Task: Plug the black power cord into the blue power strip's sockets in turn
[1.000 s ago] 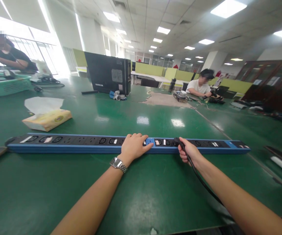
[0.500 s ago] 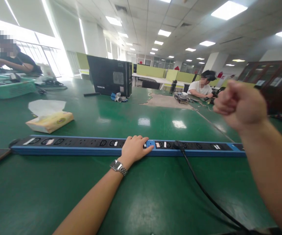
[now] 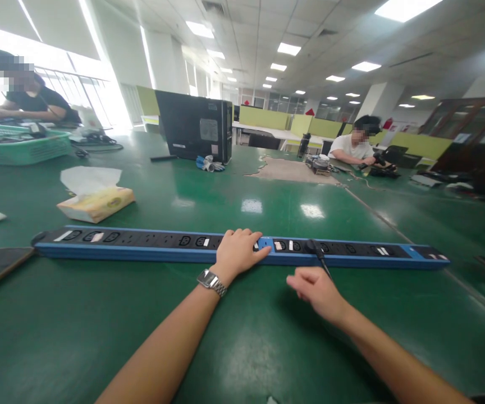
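A long blue and black power strip (image 3: 133,238) lies across the green table. My left hand (image 3: 238,252), with a metal-band watch at its wrist, lies over the middle of the strip and holds it, its fingers reaching over the far edge. A black plug (image 3: 311,246) sits in a socket to the right of that hand. Its black cable (image 3: 325,268) runs down behind my right hand (image 3: 316,292), which is loosely closed in front of the strip. Nothing shows in the right fingers, and most of the cable is hidden by that hand and forearm.
Beyond the strip are a tissue pack (image 3: 97,205), a black computer case (image 3: 196,129) and blue-grey gloves (image 3: 210,164). A green basket (image 3: 36,150) stands at far left. One person sits at left, another at the back right. A dark flat board (image 3: 0,269) lies by the strip's left end.
My right hand has come down and left from high at the right to just in front of the strip near the plug. My left hand stays on the strip. The view has shifted slightly.
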The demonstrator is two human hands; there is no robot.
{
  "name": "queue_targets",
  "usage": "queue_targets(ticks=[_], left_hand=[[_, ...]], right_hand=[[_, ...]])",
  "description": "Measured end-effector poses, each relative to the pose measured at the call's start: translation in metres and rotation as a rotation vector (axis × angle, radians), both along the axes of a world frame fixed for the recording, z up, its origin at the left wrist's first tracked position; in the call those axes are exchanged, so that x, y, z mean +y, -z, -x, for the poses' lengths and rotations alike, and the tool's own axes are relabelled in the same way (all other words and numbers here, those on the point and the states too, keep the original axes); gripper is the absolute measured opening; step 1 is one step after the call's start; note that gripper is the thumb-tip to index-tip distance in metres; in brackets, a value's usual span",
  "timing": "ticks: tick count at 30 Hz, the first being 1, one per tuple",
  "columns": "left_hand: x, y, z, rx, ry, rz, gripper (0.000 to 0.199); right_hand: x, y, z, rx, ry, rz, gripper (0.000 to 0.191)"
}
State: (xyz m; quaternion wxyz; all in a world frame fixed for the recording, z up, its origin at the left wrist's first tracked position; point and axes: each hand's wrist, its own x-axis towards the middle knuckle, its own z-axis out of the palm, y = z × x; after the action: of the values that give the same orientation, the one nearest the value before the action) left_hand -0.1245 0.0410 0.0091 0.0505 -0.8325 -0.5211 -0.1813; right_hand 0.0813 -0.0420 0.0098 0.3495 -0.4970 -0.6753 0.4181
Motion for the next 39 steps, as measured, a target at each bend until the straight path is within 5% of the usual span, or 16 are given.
queue_targets(ticks=[3,5,7,11,13,18,21,26,29,31,34,39], left_hand=[[0.000,0.001,0.000,0.003,-0.001,-0.002,0.052],[0.000,0.001,0.000,0.008,-0.002,0.004,0.052],[-0.001,0.000,-0.001,0.013,-0.006,0.010,0.052],[-0.001,-0.001,-0.001,0.015,-0.010,0.012,0.052],[-0.001,-0.001,-0.001,0.009,-0.009,0.009,0.052],[0.000,0.001,-0.002,-0.004,-0.011,-0.004,0.051],[0.000,0.000,-0.002,-0.017,-0.021,0.005,0.051],[-0.001,-0.001,-0.002,-0.026,-0.012,0.023,0.049],[0.000,-0.002,-0.001,-0.086,0.010,-0.006,0.044],[0.000,-0.003,0.001,-0.209,0.000,-0.056,0.035],[-0.003,-0.008,0.002,-0.512,-0.029,-0.104,0.031],[-0.015,-0.010,0.007,-0.756,0.171,0.060,0.029]], right_hand=[[-0.042,0.000,-0.005,-0.152,-0.219,0.121,0.041],[-0.054,-0.010,-0.016,-0.177,-0.247,0.110,0.040],[-0.051,-0.022,-0.033,-0.128,-0.070,0.017,0.039],[-0.012,-0.037,-0.067,0.078,0.529,-0.077,0.032],[0.009,-0.036,-0.074,0.122,0.597,0.145,0.027],[0.049,-0.039,-0.061,0.083,0.364,0.665,0.041],[0.061,-0.071,-0.063,0.163,0.349,0.698,0.037],[0.049,-0.163,-0.085,0.550,0.372,0.220,0.034],[0.030,-0.187,-0.072,0.487,0.332,0.106,0.036],[0.021,-0.176,-0.048,0.404,0.292,0.255,0.039],[0.021,-0.135,-0.005,0.317,0.210,0.474,0.030],[0.049,-0.069,0.040,0.225,0.170,0.606,0.036]])
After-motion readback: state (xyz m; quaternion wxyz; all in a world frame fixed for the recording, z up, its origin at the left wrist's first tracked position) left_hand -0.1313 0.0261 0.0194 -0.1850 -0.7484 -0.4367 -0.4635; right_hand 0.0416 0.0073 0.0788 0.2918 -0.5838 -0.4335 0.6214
